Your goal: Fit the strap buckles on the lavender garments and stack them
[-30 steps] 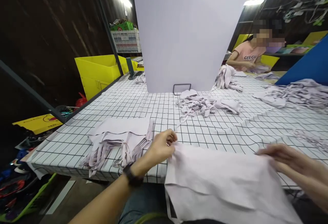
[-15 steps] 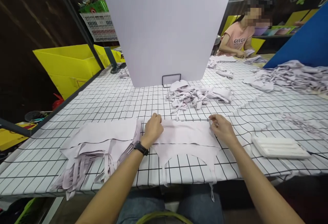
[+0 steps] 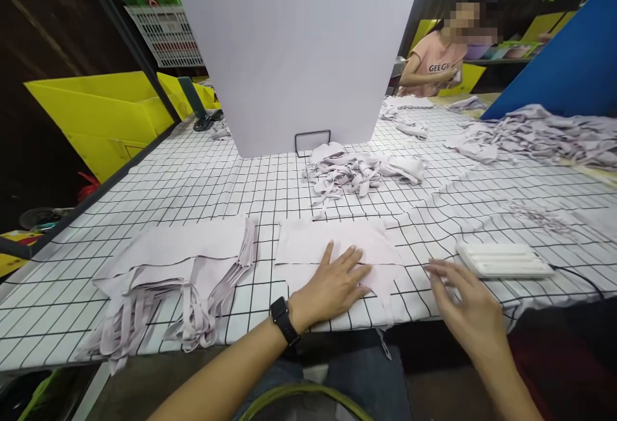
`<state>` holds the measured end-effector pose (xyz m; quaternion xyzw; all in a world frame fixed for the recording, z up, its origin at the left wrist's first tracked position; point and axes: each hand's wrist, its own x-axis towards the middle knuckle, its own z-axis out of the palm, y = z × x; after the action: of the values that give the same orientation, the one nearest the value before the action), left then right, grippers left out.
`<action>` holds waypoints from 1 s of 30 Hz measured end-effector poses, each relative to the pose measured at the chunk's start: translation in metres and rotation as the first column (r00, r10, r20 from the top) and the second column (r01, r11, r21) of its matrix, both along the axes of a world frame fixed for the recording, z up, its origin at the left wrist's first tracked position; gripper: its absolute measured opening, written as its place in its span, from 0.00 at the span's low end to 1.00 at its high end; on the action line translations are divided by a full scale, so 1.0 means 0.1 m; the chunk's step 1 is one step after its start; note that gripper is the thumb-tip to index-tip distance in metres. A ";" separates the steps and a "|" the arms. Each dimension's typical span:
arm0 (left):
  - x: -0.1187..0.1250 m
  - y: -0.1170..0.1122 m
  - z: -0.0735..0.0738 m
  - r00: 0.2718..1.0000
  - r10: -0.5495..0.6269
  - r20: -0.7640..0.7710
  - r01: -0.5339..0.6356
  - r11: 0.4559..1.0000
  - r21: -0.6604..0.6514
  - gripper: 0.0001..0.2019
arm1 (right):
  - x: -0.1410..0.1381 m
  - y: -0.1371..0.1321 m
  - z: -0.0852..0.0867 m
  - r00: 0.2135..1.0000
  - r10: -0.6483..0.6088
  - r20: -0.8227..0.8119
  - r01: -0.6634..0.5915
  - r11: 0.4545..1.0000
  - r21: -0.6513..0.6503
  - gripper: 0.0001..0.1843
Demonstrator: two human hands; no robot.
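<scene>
A pale lilac strappy top lies spread out near the table's front edge, with one thin strap hanging over that edge. My left hand, wearing a black watch on its wrist, rests flat on the lower part of the top with its fingers spread. To the right of the top, my right hand hovers by the table edge. Its fingers are loosely curved, apart from the thumb, and I see nothing in them. A layered stack of similar tops lies to the left, its straps bunched towards me.
A large pale board stands upright behind a loose heap of fabric pieces. To the right lie a white device with a cable and a bigger fabric heap. A person in a pink shirt sits across the table.
My left hand has moved from the top's upper left corner onto its lower middle and opened flat. My right hand has let go of the upper right corner and moved right and towards me.
</scene>
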<state>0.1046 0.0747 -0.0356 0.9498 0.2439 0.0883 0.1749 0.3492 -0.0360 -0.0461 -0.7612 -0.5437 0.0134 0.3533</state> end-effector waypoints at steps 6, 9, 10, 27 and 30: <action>0.11 -0.07 0.04 1.000 0.001 -0.009 -0.001 1.000 -0.014 0.28 | -0.35 -0.58 -0.33 0.848 -0.025 -0.529 -0.167 0.935 -0.312 0.23; 0.26 -0.10 0.02 0.998 -0.057 -0.011 0.057 0.998 -0.003 0.28 | -0.53 -0.49 -0.49 0.797 -0.013 -0.604 -0.184 0.947 -0.264 0.24; 0.32 -0.11 0.01 0.997 -0.081 -0.014 0.081 0.997 0.002 0.28 | -0.58 -0.45 -0.51 0.772 0.003 -0.635 -0.215 0.942 -0.257 0.24; 0.49 -0.16 -0.14 0.989 -0.075 -0.125 0.091 0.988 0.125 0.30 | -0.62 -1.40 -0.09 0.803 0.156 -0.575 -0.378 0.880 -0.288 0.25; 0.50 -0.16 -0.15 0.990 -0.062 -0.125 0.080 0.987 0.141 0.28 | -0.61 -1.62 -0.11 0.743 0.090 -0.663 -0.392 0.861 -0.323 0.23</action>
<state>0.1544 0.0590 -0.0503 0.9718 0.2128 0.0421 0.0929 0.2887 -0.1983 -0.0574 -0.6928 -0.4731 0.4359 0.3259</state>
